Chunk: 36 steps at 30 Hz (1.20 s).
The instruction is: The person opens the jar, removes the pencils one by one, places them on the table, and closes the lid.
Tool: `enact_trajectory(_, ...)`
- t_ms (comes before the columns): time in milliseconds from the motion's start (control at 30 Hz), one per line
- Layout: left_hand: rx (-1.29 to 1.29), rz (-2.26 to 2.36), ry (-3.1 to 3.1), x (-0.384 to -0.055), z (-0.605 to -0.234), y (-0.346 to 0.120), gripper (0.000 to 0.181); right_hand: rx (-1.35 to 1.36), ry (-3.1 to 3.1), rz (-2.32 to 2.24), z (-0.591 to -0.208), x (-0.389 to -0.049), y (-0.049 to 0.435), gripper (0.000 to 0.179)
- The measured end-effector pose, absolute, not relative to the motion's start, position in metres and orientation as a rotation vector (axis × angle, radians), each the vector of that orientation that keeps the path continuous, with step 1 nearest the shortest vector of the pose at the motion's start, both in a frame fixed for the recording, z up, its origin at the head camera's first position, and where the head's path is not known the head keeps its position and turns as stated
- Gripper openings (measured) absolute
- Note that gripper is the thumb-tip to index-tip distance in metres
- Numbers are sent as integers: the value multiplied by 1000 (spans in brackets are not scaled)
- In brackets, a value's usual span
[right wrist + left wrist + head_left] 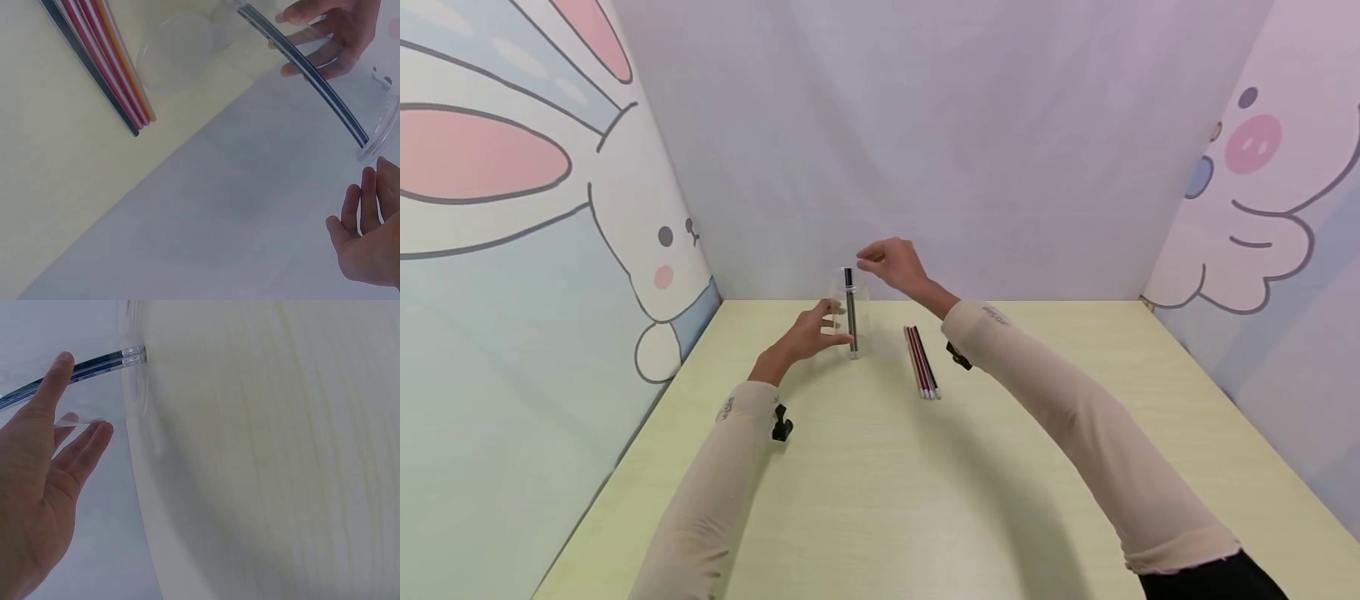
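A tall clear plastic cup (862,321) stands near the back of the table. Dark pencils (851,312) lean inside it, side by side. My left hand (811,332) holds the cup from its left, thumb on the near side and fingers around the far side, as the left wrist view also shows. Beside the cup's rim, up and to the right, is my right hand (893,262); its fingers are loosely bent and nothing shows between them. Several more pencils (922,362), dark, red and orange, lie together on the table right of the cup.
The pale wooden table (850,483) meets a plain backdrop (962,150) just behind the cup. Printed side panels stand left and right, with a rabbit (640,217) and a pink-nosed animal (1300,208). A pale round patch by the cup in the right wrist view is unclear.
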State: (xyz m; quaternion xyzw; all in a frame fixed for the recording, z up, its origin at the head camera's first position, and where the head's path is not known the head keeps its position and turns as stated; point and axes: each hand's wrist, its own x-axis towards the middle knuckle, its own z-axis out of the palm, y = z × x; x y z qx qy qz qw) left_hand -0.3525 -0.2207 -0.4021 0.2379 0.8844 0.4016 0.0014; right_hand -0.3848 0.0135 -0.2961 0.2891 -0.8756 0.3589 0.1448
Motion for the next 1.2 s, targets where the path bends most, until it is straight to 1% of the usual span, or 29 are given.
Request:
enact_trajectory(133,737,1262,2777,-352,-401,-218,71,869,-2542,1008,-296,-381,7,26)
enact_trajectory(333,719,1251,2785,-353,-401,-216,68,878,-2585,938,-297,-376,-1,24)
enact_trajectory(667,697,1249,2784,-353,-401,-216,70,881,-2624,813,-297,-377,-6,22)
enact_trajectory(933,680,1256,2787,-353,-400,-216,70,866,-2648,860,-297,-377,-7,19)
enact_trajectory(1200,696,1269,2770,-353,-401,-218,69,840,-2648,927,-300,-376,-8,12)
